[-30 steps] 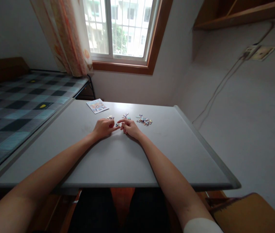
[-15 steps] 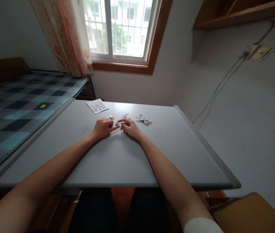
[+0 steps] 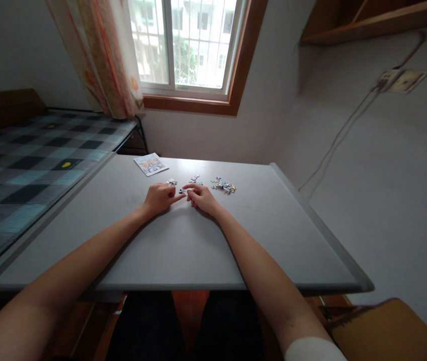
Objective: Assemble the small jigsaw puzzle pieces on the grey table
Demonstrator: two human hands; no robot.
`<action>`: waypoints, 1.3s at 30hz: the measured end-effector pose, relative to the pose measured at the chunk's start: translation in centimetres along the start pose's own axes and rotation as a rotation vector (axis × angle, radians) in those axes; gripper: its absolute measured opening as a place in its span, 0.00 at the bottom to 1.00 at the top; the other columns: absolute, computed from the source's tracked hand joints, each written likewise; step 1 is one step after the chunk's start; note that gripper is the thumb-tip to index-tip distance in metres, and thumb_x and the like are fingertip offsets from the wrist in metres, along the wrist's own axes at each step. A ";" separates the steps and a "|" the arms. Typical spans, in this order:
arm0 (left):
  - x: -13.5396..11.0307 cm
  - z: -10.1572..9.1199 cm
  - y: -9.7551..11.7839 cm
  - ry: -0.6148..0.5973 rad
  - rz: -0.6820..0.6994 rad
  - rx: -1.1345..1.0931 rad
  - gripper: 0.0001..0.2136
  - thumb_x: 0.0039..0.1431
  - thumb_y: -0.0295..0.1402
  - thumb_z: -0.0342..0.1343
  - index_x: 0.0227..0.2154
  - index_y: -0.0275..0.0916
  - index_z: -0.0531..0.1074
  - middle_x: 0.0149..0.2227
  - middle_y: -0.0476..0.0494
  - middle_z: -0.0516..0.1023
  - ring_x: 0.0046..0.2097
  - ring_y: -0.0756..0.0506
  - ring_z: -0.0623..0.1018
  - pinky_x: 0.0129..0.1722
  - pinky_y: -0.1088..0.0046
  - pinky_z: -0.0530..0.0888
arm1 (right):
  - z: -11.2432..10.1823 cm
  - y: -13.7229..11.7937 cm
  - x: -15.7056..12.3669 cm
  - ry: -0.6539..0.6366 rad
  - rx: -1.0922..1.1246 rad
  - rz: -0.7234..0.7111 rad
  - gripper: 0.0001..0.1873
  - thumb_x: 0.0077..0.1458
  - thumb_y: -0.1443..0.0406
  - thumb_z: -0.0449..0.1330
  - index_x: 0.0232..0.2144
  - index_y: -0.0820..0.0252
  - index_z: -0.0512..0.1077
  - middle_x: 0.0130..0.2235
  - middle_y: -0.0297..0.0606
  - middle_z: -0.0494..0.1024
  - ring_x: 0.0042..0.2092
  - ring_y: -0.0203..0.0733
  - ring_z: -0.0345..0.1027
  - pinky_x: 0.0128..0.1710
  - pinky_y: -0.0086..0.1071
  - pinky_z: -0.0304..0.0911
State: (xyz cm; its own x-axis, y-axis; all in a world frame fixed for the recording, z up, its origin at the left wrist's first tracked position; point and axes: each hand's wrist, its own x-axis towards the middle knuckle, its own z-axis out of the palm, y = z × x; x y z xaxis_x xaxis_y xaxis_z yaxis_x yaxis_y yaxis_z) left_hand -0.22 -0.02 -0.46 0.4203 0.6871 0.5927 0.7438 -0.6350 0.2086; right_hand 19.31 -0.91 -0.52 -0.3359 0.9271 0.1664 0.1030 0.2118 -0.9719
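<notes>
A small cluster of puzzle pieces [image 3: 182, 191] lies between my two hands on the table. My left hand [image 3: 159, 197] rests at its left with the fingers curled and the thumb stretched along the near side, pressed to the pieces. From the right, my right hand [image 3: 201, 197] bends over with its index finger and thumb at the same pieces. Just behind my left hand is a small pile of pale puzzle pieces [image 3: 171, 182]. Beyond my right hand are several loose puzzle pieces [image 3: 195, 178], and a larger pile of mixed puzzle pieces [image 3: 224, 186] is to its right.
The grey table [image 3: 168, 250] carries a picture card [image 3: 151, 164] near its far left edge. A bed with a checked cover [image 3: 28, 160] adjoins the left side. A wooden chair [image 3: 390, 331] stands at lower right, and cables [image 3: 343, 133] hang along the right wall.
</notes>
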 end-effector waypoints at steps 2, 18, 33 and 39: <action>0.0 0.0 0.1 0.004 0.000 -0.005 0.24 0.59 0.50 0.53 0.15 0.38 0.66 0.16 0.48 0.69 0.21 0.50 0.67 0.29 0.73 0.62 | 0.0 0.0 0.0 0.001 0.002 -0.010 0.12 0.55 0.68 0.53 0.40 0.63 0.73 0.21 0.27 0.69 0.19 0.27 0.57 0.19 0.22 0.55; 0.0 0.1 0.0 0.020 -0.013 0.013 0.20 0.60 0.48 0.54 0.20 0.38 0.70 0.20 0.49 0.74 0.22 0.51 0.69 0.27 0.74 0.62 | -0.1 0.2 -0.1 0.002 -0.011 -0.009 0.11 0.55 0.64 0.56 0.40 0.62 0.70 0.21 0.26 0.70 0.19 0.27 0.59 0.19 0.22 0.57; 0.0 0.0 0.1 0.128 -0.116 -0.003 0.15 0.59 0.48 0.57 0.31 0.39 0.75 0.24 0.50 0.77 0.24 0.50 0.74 0.29 0.75 0.67 | -0.1 0.1 -0.1 0.008 -0.017 -0.006 0.17 0.54 0.64 0.56 0.46 0.63 0.69 0.22 0.27 0.70 0.20 0.28 0.58 0.19 0.22 0.57; 0.1 -0.2 0.2 0.144 -0.110 -0.028 0.15 0.59 0.47 0.57 0.36 0.39 0.76 0.26 0.49 0.78 0.25 0.51 0.75 0.29 0.75 0.69 | -0.1 -0.1 -0.2 -0.003 -0.017 -0.018 0.19 0.54 0.63 0.57 0.48 0.62 0.69 0.22 0.26 0.70 0.20 0.28 0.58 0.20 0.23 0.57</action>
State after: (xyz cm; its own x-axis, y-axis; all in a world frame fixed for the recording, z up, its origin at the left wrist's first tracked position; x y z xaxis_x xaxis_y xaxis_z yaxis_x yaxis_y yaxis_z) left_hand -0.16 -0.14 -0.25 0.2569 0.6965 0.6700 0.7658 -0.5696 0.2985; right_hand 19.47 -1.08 -0.43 -0.3405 0.9223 0.1830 0.1126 0.2332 -0.9659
